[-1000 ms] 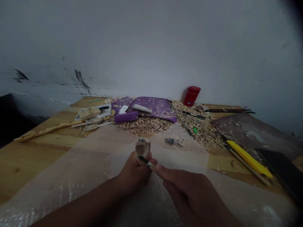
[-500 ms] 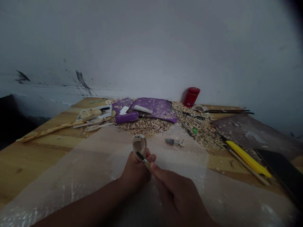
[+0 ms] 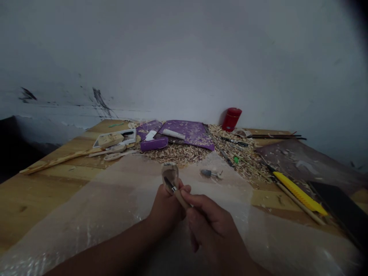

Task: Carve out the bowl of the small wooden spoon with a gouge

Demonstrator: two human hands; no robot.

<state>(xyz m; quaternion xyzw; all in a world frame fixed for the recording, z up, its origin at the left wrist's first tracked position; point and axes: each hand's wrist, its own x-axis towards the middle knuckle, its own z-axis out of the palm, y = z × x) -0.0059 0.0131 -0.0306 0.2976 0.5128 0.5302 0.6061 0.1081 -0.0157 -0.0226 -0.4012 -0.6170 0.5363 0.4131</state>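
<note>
My left hand [image 3: 165,205] is closed around a small wooden spoon [image 3: 170,170], its hollow bowl facing up and toward me; the fingers hide the lower part. In my right hand [image 3: 212,226] is a carving tool [image 3: 181,199] with a pale wooden handle, a silver collar and a narrow dark blade. The blade tip rests in or just over the bowl; exact contact cannot be made out. Beyond my hands, a small grey piece with a metal shank [image 3: 211,173] lies on the clear plastic sheet [image 3: 120,195].
Wood shavings [image 3: 178,154] lie around a purple folder [image 3: 188,132] at the back. A red canister [image 3: 231,119] stands by the wall. On the right are a yellow utility knife [image 3: 299,193] and a dark flat slab [image 3: 339,207]. A white tray [image 3: 132,137] and a long stick [image 3: 60,159] are left.
My right hand has shifted its grip back along the tool, showing more handle, and the fingers have rearranged. The spoon in my left hand has barely moved.
</note>
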